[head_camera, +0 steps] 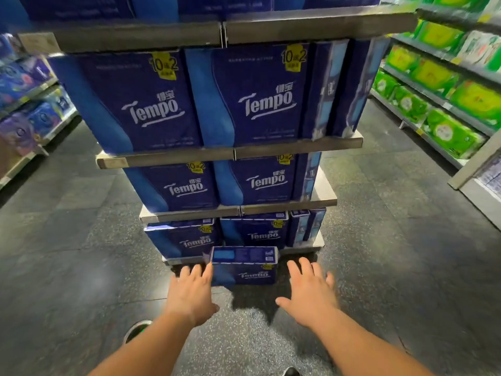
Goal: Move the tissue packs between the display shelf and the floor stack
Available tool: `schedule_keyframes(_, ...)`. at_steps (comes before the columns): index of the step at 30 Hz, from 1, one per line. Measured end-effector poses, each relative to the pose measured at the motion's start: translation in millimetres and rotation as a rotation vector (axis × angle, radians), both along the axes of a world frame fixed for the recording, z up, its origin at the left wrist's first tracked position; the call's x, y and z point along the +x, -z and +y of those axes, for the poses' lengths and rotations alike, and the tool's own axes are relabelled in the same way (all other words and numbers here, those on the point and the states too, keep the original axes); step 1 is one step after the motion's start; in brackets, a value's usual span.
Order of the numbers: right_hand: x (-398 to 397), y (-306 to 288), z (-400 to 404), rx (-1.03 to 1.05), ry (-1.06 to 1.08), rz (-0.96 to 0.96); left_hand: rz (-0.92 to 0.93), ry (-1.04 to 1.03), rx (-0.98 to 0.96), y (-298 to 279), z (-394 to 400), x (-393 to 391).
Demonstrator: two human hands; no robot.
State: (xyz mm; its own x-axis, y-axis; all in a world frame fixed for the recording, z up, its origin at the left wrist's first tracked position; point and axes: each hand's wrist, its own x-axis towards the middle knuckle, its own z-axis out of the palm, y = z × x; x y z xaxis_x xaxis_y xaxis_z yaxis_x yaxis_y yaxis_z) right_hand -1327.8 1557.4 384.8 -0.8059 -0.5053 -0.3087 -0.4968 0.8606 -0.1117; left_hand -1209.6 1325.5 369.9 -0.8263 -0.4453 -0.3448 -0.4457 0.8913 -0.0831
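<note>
A tiered display shelf (pixel 298 145) fills the centre of the frame, each level packed with dark blue Tempo tissue packs (pixel 254 96) standing upright, several marked with yellow offer labels in their upper corners. At the foot of it, low in the middle of the frame, one tissue pack (pixel 244 265) stands on the speckled dark floor (pixel 81 267), just in front of the lowest tier and touching or nearly touching its edge; its top face shows a lighter blue panel and its front face carries the brand name. The left hand (pixel 192 290) reaches in from the lower left with fingers spread and palm down, its fingertips (pixel 208 270) lying against the left side of that pack; it is open, not closed around anything. The right hand (pixel 309 290) reaches in from the lower right, also open with fingers splayed, hovering just beside the right side of the pack with a narrow strip of floor showing between them, so it holds nothing. A shoe (pixel 137 329) shows at the lower left beside the left forearm, and the tip of another at the bottom edge. Blurred shelves of blue and purple packs (pixel 29 104) run along the left edge of the frame, and shelves of green packs (pixel 433 77) along the right.
</note>
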Motion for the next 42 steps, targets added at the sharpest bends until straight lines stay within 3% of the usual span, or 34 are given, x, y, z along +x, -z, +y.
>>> schedule_keyframes(11,-134.2,131.5,-74.5,0.026,0.005,-0.059,-0.025,-0.024,0.052,119.0,-75.3,-131.6)
schedule_keyframes(21,-199.5,392.6,-137.7,0.071,-0.035,-0.145,-0.117,0.087,0.025,380.3,-150.5,-217.5)
schedule_keyframes(27,-263.4,527.4,-178.0,0.095,-0.07,-0.156,-0.171,0.079,0.128,523.7,-199.6,-269.1)
schedule_keyframes(30,-278.3,574.5,-186.9,0.089,-0.079,-0.131,-0.04,0.089,0.047,572.4,-201.6,-273.8)
schedule_keyframes(32,-276.6,591.3,-190.3,0.065,-0.047,-0.084,0.072,0.094,0.007,587.5,-203.5,-272.6)
schedule_keyframes(42,-249.8,555.9,-190.8,0.048,-0.031,-0.025,0.031,0.063,0.088,549.6,-195.3,-247.4)
